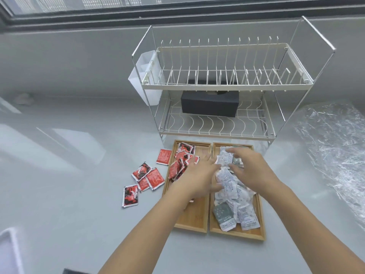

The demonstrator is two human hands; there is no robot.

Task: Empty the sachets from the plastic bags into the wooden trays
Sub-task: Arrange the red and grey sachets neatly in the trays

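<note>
Two wooden trays lie side by side in front of a dish rack. The left tray [194, 220] holds several red sachets [180, 163]; several more red sachets [147, 177] lie loose on the counter to its left. The right tray [258, 232] is heaped with white and green sachets [235, 208]. My left hand [197, 175] reaches across the left tray with fingers spread, touching the white heap. My right hand [246, 165] hovers over the right tray, fingers apart on the white sachets. A crumpled clear plastic bag [333, 147] lies at the right.
A two-tier wire dish rack [217, 86] stands behind the trays, with a black box [209, 104] on its lower shelf and a white cutlery holder [144, 76] on its left side. A window sill runs along the back. A white tray corner [7, 252] shows bottom left.
</note>
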